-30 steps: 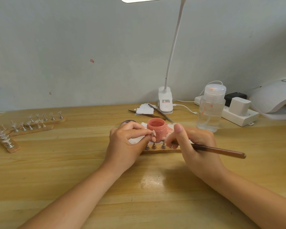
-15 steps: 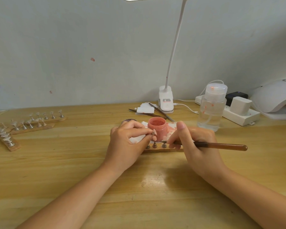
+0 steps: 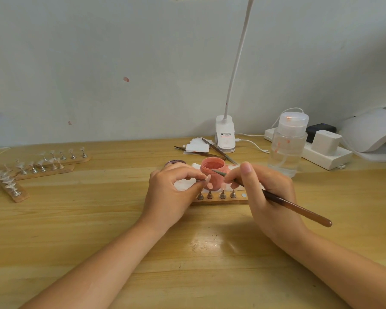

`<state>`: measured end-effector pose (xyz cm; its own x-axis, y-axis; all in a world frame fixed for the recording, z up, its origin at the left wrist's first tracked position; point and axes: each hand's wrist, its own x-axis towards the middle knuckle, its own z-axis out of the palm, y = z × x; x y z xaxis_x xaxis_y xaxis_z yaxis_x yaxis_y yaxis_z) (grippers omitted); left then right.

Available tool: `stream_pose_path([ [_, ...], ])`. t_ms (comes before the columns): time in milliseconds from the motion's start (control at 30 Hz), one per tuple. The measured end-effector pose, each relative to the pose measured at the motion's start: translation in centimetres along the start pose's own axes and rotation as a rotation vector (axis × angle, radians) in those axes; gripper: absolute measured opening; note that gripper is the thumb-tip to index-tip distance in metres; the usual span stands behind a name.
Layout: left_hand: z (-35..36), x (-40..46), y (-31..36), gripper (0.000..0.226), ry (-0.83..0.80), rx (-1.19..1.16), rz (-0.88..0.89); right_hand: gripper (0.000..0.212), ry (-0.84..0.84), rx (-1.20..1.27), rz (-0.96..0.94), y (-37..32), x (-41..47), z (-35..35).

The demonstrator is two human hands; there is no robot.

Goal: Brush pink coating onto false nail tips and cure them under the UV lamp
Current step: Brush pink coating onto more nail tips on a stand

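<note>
My left hand [image 3: 172, 192] pinches a small metal stand with a false nail tip [image 3: 207, 178] on it, held just left of the open pink jar [image 3: 213, 172]. My right hand [image 3: 267, 197] grips a brown brush [image 3: 296, 208], and its bristle end reaches over the jar's rim. In front of the jar lies a wooden holder strip [image 3: 221, 200] with several metal stands on it. The white UV lamp [image 3: 370, 132] stands at the far right edge of the desk.
Three more wooden strips with clear nail tips [image 3: 34, 168] lie at the left. A clear pump bottle [image 3: 286, 143], a power strip [image 3: 323, 155], a clip desk lamp [image 3: 225, 137], white pads and tools [image 3: 198, 148] sit behind the jar. A dark lid [image 3: 175, 162] lies beside my left hand.
My right hand has lifted the brush tip from the strip up to the jar's rim, tilting the handle down to the right. My left hand keeps holding the nail tip in place.
</note>
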<state>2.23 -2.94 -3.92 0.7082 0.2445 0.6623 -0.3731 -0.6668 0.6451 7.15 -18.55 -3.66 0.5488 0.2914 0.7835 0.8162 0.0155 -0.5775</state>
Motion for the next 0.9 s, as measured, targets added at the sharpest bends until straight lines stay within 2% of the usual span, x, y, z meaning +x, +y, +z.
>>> stream_pose_path([
  [167,0.10,-0.03,-0.11,0.022,0.014,-0.011,-0.003,0.048,-0.094,-0.006,0.036,0.05,-0.40,-0.07],
  [300,0.08,-0.04,-0.08,0.024,0.014,-0.008,-0.011,0.042,-0.037,-0.006,0.000,-0.21,-0.11,-0.07],
  [467,0.00,-0.06,-0.02,0.021,0.011,0.002,-0.019,0.049,-0.051,0.031,0.072,0.01,-0.35,-0.08],
  [600,0.00,-0.07,0.01,0.022,0.011,0.009,-0.016,0.042,-0.048,-0.008,0.032,-0.14,-0.13,-0.01],
  [700,0.00,-0.06,0.11,0.024,0.012,0.004,-0.017,0.045,-0.051,0.045,0.092,-0.06,-0.30,-0.01],
  [833,-0.03,-0.08,0.07,0.022,0.008,0.005,-0.016,0.041,-0.042,0.008,0.039,-0.21,-0.12,0.08],
  [900,-0.02,-0.09,0.09,0.020,0.007,0.003,-0.018,0.041,-0.058,0.019,0.074,-0.15,-0.19,0.13],
])
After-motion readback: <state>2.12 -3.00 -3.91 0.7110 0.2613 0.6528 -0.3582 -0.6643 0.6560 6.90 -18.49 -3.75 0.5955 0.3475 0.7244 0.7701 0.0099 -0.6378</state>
